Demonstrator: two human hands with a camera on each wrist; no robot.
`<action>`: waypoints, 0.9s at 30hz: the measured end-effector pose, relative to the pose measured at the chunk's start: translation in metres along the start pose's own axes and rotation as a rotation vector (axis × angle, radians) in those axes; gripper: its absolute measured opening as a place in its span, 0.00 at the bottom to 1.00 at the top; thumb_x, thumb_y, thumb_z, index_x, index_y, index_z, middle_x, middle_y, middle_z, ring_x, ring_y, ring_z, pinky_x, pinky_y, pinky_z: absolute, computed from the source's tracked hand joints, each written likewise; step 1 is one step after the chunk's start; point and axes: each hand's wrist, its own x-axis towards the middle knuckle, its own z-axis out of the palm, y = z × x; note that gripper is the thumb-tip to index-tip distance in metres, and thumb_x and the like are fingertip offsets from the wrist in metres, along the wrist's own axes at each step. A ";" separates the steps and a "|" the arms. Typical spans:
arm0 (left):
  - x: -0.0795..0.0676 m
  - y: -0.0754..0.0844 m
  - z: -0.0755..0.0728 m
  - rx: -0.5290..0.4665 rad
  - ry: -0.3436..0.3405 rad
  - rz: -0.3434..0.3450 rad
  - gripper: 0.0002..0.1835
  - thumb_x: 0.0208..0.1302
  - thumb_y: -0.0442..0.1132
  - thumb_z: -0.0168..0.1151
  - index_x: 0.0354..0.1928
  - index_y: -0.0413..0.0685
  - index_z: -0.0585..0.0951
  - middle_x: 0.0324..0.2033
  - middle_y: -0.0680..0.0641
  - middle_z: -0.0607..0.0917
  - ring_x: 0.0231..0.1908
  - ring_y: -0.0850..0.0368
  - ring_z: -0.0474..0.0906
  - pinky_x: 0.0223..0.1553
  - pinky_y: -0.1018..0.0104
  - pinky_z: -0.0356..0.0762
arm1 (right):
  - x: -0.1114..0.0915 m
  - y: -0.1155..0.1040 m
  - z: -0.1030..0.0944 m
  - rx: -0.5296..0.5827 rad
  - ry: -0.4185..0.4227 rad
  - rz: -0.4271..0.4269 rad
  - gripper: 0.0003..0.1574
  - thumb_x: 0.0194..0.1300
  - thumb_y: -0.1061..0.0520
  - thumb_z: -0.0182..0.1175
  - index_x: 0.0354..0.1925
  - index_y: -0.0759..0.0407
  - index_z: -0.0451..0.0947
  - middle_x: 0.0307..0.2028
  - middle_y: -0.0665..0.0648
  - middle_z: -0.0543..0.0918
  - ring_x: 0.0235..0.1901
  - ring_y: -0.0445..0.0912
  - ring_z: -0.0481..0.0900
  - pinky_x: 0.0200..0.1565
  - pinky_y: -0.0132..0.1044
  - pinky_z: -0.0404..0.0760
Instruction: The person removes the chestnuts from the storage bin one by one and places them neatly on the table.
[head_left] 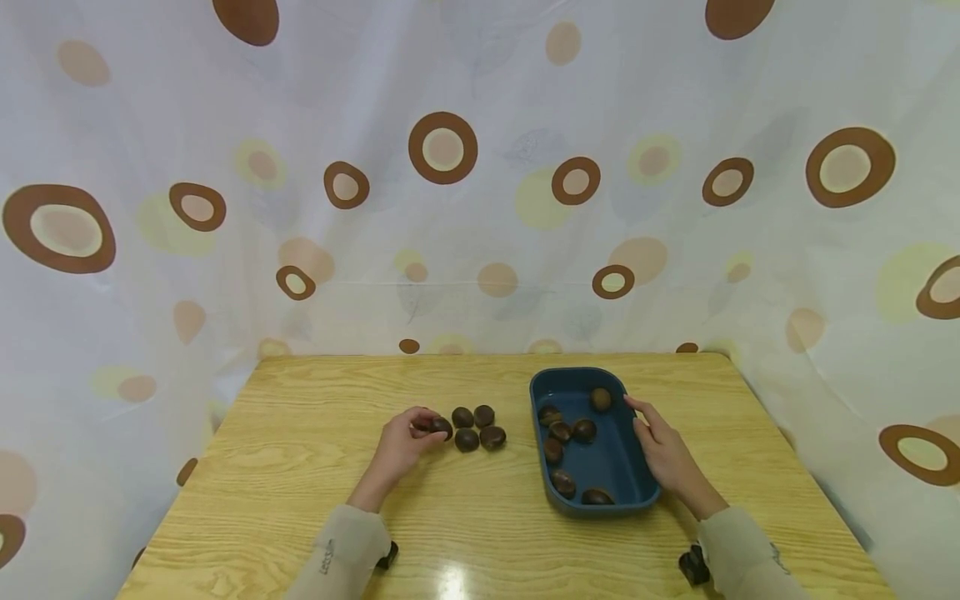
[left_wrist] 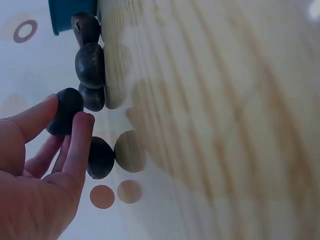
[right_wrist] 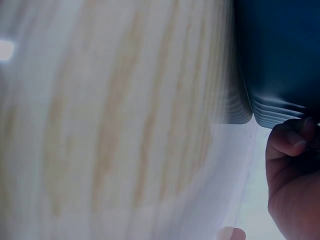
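My left hand (head_left: pixel 401 448) pinches a dark brown chestnut (left_wrist: pixel 66 111) between thumb and fingers. Its fingertips are close to the tabletop. Another chestnut (left_wrist: pixel 101 158) sits just behind those fingers, mostly hidden in the head view. To the right of the held one, several loose chestnuts (head_left: pixel 467 440) lie grouped on the wood. A deep blue rectangular dish (head_left: pixel 615 454) stands further right, with several chestnuts (head_left: pixel 584 431) inside, mostly along its left side. My right hand (head_left: pixel 671 458) holds the dish's right wall, fingers at the rim; part of this grip is out of the right wrist view.
The light wooden table (head_left: pixel 300 483) ends at a white curtain (head_left: pixel 480 225) with brown and yellow circles, which also hangs at both sides. Bare wood lies between the loose chestnuts and the dish. Dark devices (head_left: pixel 694 565) are strapped at both wrists.
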 end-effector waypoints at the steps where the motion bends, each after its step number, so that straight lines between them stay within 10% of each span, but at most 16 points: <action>1: 0.000 0.000 0.000 0.008 -0.004 -0.002 0.16 0.66 0.35 0.72 0.54 0.41 0.84 0.45 0.42 0.84 0.40 0.54 0.82 0.43 0.62 0.84 | 0.000 0.000 0.000 0.001 -0.002 0.001 0.30 0.88 0.51 0.36 0.79 0.60 0.58 0.76 0.75 0.61 0.70 0.73 0.66 0.65 0.71 0.69; 27: 0.001 0.002 0.000 0.127 -0.023 0.024 0.12 0.63 0.32 0.74 0.48 0.42 0.85 0.44 0.42 0.86 0.41 0.52 0.84 0.43 0.58 0.85 | -0.001 -0.002 -0.001 0.003 -0.015 0.015 0.30 0.88 0.51 0.36 0.79 0.60 0.57 0.77 0.75 0.59 0.72 0.73 0.63 0.66 0.72 0.67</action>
